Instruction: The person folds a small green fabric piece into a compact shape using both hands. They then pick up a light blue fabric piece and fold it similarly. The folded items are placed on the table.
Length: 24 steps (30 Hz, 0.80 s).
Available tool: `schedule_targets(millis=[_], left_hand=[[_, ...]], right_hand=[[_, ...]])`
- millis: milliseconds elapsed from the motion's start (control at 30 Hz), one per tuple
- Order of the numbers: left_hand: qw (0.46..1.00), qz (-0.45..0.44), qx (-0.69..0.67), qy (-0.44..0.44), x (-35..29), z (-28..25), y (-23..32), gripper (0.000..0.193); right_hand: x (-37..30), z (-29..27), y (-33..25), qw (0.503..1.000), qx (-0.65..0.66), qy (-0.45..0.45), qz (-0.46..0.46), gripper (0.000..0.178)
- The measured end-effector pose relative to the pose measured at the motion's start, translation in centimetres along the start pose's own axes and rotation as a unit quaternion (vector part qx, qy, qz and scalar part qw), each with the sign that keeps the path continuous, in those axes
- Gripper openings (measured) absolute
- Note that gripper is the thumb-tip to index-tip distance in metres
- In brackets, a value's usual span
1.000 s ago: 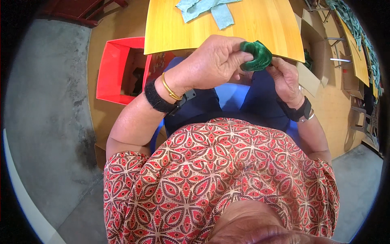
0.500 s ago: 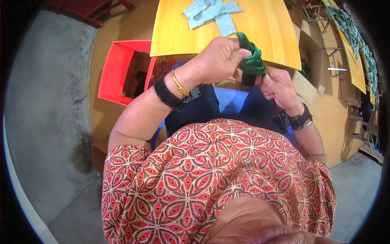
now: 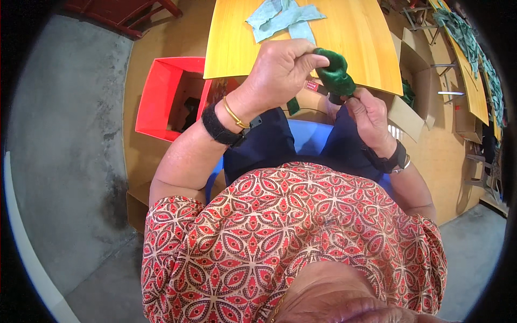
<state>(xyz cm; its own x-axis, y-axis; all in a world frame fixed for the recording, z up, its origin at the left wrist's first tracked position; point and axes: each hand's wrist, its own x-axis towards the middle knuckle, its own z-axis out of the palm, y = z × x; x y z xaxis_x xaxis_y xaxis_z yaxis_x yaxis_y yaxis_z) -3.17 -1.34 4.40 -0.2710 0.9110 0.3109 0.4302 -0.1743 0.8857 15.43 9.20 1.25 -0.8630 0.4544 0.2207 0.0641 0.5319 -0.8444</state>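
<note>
"Grey concrete floor (image 3: 59, 134) runs down the left of my feed, and a yellow worktop (image 3: 355, 32) stands ahead, with pale blue-green cloth strips (image 3: 288, 20) lying crossed on it. Where do I find the green cloth (image 3: 336, 74)?"

"Held up between the left hand (image 3: 283, 65) and the right hand (image 3: 372, 118), in line with the worktop's near edge as I see it. It's bunched, shiny and soft-looking."

"And the grip?"

"I see the left hand narrowed to a pinch, thumb and forefinger on the cloth's upper left end. The right hand pinches the lower right end; I can't tell how much fabric sits under its curled fingers."

"How would I handle it well?"

"I'd judge light, even tension best: enough to open the folds, not enough to drag an edge out of the fingertips. I'd anchor one end and make small turns with the other."

"What could spoil it?"

"Slippery fabric may twist, I think, so I'd feel for the edges before tightening. Also, a dark green strip (image 3: 293, 106) shows lower down; I can't tell whether it's the same piece, so I'd check for snags."
</note>
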Motion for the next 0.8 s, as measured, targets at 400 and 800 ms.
schedule_targets(millis=[400, 800], left_hand=[[0.996, 0.003, -0.076, 0.035, 0.1, 1.0, 0.3, 0.013], [0.998, -0.036, -0.056, -0.019, -0.3, 1.5, 0.3, 0.016]], right_hand=[[-0.2, -0.2, 1.7, 0.995, 0.083, -0.027, 0.057, 0.013], [-0.1, 0.6, 0.4, 0.997, 0.068, 0.025, 0.013, 0.022]])
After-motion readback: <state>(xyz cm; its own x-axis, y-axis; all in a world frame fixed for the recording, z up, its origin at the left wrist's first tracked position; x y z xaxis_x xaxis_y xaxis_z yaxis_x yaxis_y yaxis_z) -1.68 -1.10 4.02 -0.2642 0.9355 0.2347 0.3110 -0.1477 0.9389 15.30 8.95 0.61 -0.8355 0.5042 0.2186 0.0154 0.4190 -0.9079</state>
